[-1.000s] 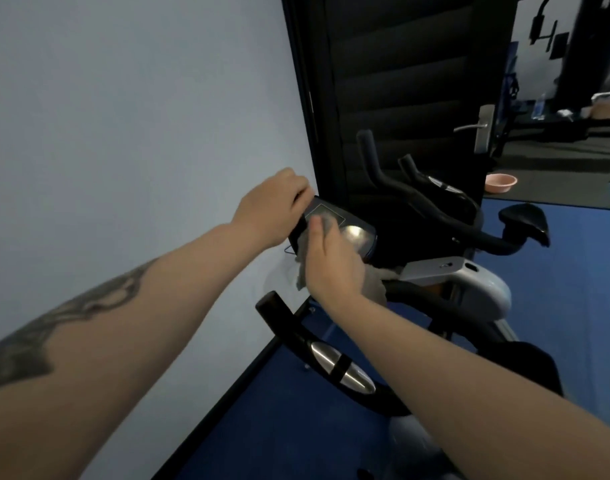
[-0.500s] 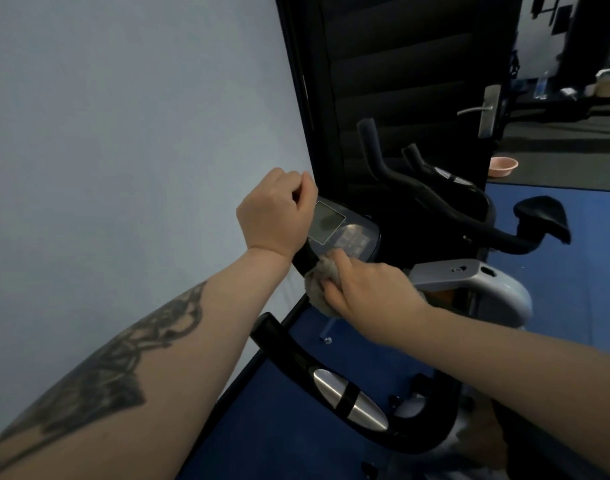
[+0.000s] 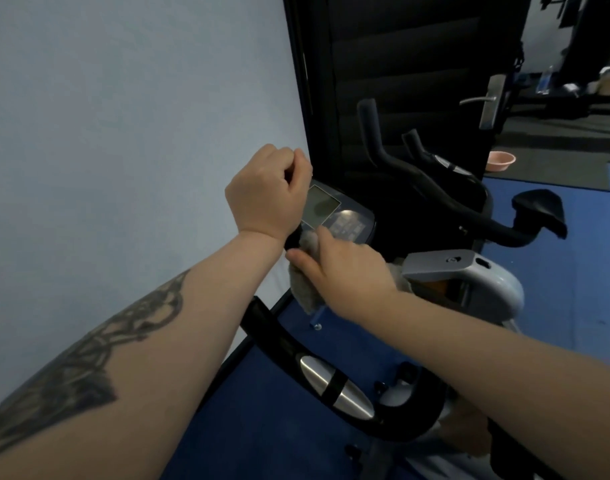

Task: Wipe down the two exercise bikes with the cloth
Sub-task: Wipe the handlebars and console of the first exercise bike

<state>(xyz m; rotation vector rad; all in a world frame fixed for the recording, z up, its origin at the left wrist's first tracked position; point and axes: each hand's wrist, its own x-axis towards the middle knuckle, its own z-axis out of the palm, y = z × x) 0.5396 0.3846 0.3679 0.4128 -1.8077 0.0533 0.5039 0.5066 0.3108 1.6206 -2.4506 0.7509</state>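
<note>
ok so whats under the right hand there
A grey cloth is bunched under the right hand, pressed at the lower edge of the bike console. The hand covers most of the cloth and that console edge.

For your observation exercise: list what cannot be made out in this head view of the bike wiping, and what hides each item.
- Left edge of the console: covered by the left hand.
- Most of the cloth: under the right hand.
- Console button labels: too blurred to read.
- Second bike: its lower frame is hidden behind the near bike.
- Bottle through the doorway: too small to identify.
</note>
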